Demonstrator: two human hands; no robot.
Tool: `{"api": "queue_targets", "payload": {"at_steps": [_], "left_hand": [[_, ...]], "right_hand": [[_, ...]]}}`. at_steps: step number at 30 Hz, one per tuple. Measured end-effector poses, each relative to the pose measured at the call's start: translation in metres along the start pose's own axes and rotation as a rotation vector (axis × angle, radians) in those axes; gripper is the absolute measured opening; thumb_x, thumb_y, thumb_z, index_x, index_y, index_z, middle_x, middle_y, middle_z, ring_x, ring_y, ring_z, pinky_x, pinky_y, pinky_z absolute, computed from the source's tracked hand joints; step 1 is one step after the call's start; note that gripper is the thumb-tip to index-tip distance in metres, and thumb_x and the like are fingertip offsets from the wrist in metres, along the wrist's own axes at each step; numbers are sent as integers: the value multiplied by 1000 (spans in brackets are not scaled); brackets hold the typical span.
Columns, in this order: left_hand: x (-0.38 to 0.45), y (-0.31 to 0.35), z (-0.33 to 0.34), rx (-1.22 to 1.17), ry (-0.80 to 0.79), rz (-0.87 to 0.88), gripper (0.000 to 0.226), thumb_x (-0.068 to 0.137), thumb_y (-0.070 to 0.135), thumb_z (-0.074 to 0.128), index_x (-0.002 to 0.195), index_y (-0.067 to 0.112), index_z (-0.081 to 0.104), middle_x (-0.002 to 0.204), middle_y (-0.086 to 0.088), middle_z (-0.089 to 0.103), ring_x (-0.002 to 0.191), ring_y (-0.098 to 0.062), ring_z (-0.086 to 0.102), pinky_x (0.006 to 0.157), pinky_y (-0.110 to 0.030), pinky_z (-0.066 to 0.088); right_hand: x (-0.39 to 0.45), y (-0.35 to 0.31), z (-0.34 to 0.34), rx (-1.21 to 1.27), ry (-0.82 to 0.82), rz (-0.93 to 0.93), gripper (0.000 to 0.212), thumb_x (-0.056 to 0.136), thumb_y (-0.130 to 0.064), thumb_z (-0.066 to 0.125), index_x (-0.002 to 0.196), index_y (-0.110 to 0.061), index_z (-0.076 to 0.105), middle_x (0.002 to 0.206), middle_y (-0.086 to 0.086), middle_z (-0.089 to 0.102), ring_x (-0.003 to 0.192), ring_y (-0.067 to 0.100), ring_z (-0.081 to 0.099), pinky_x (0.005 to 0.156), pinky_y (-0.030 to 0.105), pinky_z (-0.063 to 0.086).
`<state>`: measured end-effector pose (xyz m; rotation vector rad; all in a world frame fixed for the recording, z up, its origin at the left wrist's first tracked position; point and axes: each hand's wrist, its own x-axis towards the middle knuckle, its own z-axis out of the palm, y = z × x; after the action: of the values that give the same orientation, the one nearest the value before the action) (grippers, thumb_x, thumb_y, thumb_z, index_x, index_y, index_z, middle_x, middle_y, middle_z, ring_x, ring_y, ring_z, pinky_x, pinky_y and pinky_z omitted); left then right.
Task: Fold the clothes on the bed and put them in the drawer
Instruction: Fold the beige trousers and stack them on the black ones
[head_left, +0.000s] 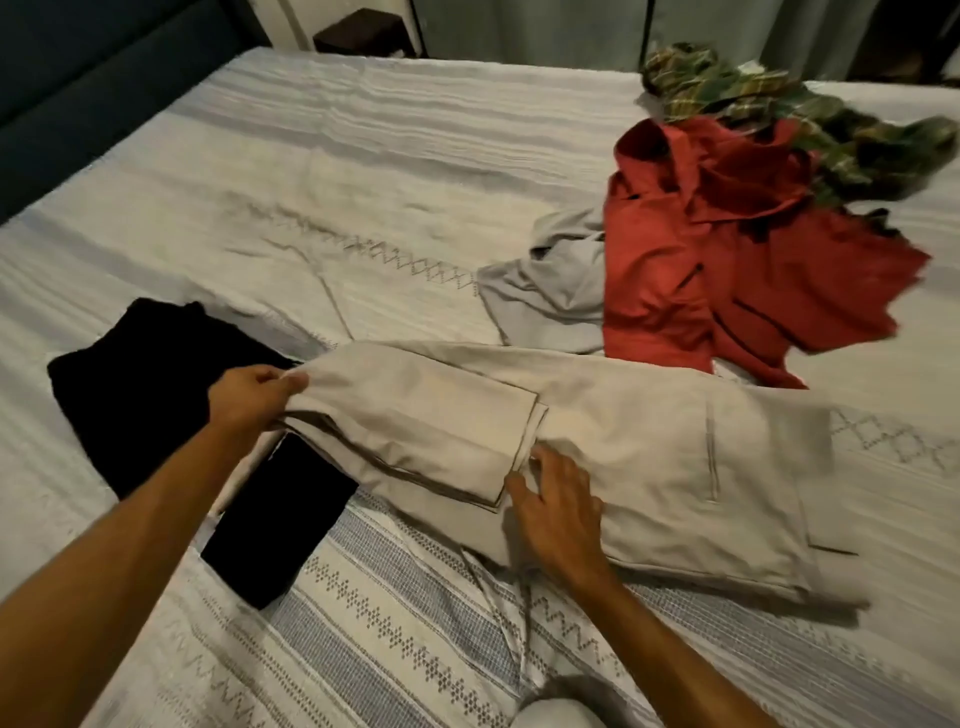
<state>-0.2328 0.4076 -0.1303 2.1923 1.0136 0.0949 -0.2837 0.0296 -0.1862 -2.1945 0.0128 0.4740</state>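
My right hand (558, 512) lies nearest me, at about five o'clock in the view, fingers spread and relaxed, pressing flat on the beige trousers (649, 457) just beside the edge of the folded-over leg. My left hand (254, 392) is at nine o'clock from it, thumb and fingers pinching the fold at the left end of the trousers and lifting that end slightly. The trousers stretch across the middle of the bed (260, 182), with the leg part doubled back on top of the seat part, and a pocket seam showing toward three o'clock.

Under the lifted left end, a folded black garment (280, 525) lies flat at seven o'clock, and a second black garment (140, 384) sits just beyond it at nine o'clock, touching it.

Toward one o'clock, well apart from my hands, a red shirt (727, 260) lies crumpled. A grey garment (550, 291) pokes out from under its left side, and a green plaid garment (779, 119) is bunched against its far edge. A dark blue headboard (78, 78) runs along the bed at ten o'clock.
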Motion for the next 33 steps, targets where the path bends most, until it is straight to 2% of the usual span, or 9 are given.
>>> {"api": "queue_targets", "payload": {"at_steps": [3,5,9,13,18,21,24,29,33], "left_hand": [[9,-27,11,163,34,65,29,87,41,82,87,12,79,87,-14,76,92,-32,73,86,-41,59],[13,-36,13,203,62,123,27,88,42,81,89,16,79,85,-7,76,91,-28,73,81,-34,53],[-5,-51,14,151,74,285,53,89,54,77,126,18,63,111,-5,69,100,-23,69,86,-36,53],[-51,-74,27,291,-59,508,103,68,86,75,150,35,40,152,8,44,136,-16,42,112,-36,37],[-63,-77,39,174,-61,441,120,62,82,82,157,30,31,162,8,33,146,-16,34,121,-38,31],[-62,-67,47,90,-54,292,109,71,61,89,156,22,35,159,-1,40,146,-23,37,121,-49,34],[-57,-60,53,9,-6,187,82,80,42,87,147,22,45,144,-5,54,135,-26,49,112,-48,43],[-34,-55,41,-11,153,61,41,90,10,68,130,11,61,106,-9,71,78,-19,66,71,-30,51],[-13,-69,20,182,85,128,28,91,0,67,117,2,74,110,-16,75,102,-32,69,84,-31,48]], "right_hand": [[23,-20,3,471,110,308,47,95,-34,71,136,-19,53,124,1,63,105,18,62,85,35,51],[41,-25,4,599,81,462,51,89,-33,78,131,-10,60,112,9,70,93,22,69,77,35,56],[58,-28,13,546,71,484,39,85,-32,82,113,-6,72,107,14,75,96,32,71,90,44,60],[70,-31,11,684,6,479,20,91,-18,77,101,-1,72,95,18,78,77,31,72,62,36,56],[72,-40,4,805,-33,487,11,95,-11,73,99,-2,71,73,10,74,53,22,68,43,25,51],[74,-39,3,893,-44,515,13,95,-12,73,103,-3,70,63,4,67,47,14,61,43,21,46],[76,-40,2,953,-94,479,20,95,-15,73,110,-2,69,75,10,69,61,19,64,64,33,55],[82,-38,3,962,-82,436,19,95,-13,73,108,0,70,79,9,75,58,16,69,53,27,55],[81,-29,8,933,-115,467,20,98,-12,70,111,3,68,91,13,79,72,22,76,59,29,59]]}}
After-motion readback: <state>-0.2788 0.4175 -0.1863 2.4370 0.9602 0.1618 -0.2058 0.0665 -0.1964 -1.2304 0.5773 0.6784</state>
